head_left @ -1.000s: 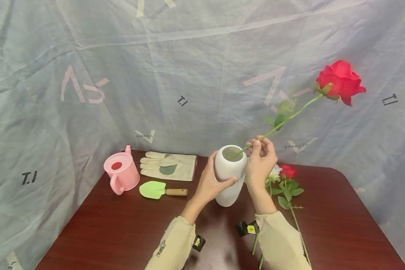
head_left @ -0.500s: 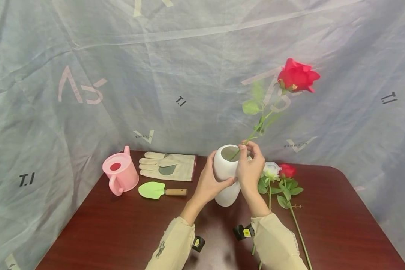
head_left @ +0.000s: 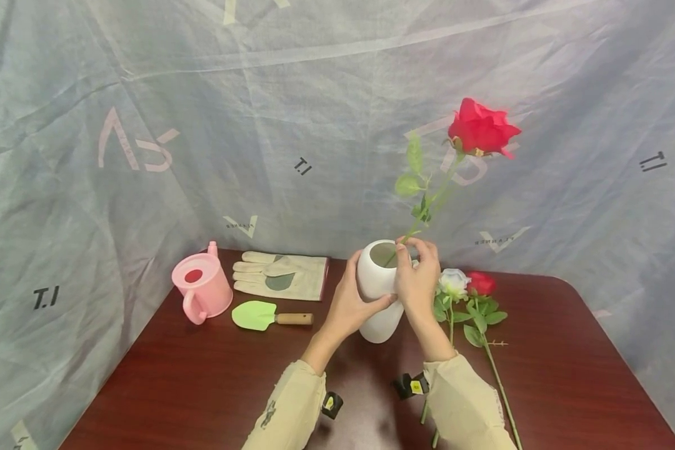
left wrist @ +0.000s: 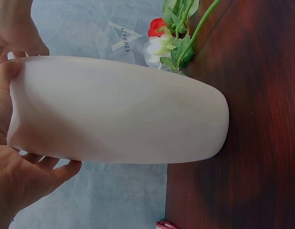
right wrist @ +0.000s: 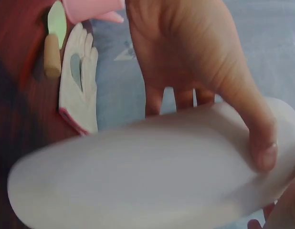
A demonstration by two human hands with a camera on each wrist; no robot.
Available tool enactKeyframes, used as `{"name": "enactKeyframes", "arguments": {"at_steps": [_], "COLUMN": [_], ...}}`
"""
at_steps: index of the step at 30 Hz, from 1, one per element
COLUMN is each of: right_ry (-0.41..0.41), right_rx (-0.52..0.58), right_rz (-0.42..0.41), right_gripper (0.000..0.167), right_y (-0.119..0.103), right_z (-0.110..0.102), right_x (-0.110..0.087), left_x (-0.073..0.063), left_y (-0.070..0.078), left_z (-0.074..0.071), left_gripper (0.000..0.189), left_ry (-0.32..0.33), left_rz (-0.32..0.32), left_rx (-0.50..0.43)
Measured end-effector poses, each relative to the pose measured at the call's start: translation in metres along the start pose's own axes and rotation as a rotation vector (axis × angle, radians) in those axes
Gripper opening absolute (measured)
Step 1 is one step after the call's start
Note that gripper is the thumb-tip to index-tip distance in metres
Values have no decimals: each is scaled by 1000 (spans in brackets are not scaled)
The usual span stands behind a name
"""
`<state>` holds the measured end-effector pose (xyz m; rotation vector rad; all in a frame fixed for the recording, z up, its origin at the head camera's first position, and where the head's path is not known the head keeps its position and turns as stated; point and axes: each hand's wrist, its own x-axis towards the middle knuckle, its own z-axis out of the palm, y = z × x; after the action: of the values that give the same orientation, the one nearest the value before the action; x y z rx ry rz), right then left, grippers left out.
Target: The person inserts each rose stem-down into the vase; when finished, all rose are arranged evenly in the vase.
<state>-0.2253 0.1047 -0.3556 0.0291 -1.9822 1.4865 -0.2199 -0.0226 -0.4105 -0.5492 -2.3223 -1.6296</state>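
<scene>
A tall white vase stands on the table, its mouth facing up toward the head camera. My left hand grips its upper body from the left, thumb lying across the front; the right wrist view shows that thumb on the white wall. A long-stemmed red rose leans up and to the right, the lower end of its stem inside the vase mouth. Right at the rim, my right hand pinches the stem between thumb and fingers. The stem below the rim is mostly hidden.
A white rose and another red rose lie to the right, their stems running toward the front. On the left are a pink watering can, a work glove and a green trowel. Grey cloth hangs behind.
The rose has swung left and become more upright, its stem end staying in the vase mouth. My right hand has moved left and slightly down to the rim. The left hand stays put.
</scene>
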Motion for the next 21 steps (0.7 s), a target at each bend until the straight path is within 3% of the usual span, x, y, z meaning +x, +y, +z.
{"name": "enactKeyframes", "arguments": {"at_steps": [13,18,21], "right_ry": [-355,-476,-470], "right_rx": [-359,-444,-410], "right_rz": [-361,-396,-344], "right_gripper": [17,16,28], "right_y": [-16,-26,-30], "right_z": [-20,-22,-26], "right_x": [21,22,18], "left_x": [0,0,0], "left_y": [6,6,5], "left_z": [0,-1,-1], "left_gripper": [93,94,95], "left_ry": [-12,-25,-23], "left_rz": [-37,-44,-51], "left_rx": [1,-1,-2]}}
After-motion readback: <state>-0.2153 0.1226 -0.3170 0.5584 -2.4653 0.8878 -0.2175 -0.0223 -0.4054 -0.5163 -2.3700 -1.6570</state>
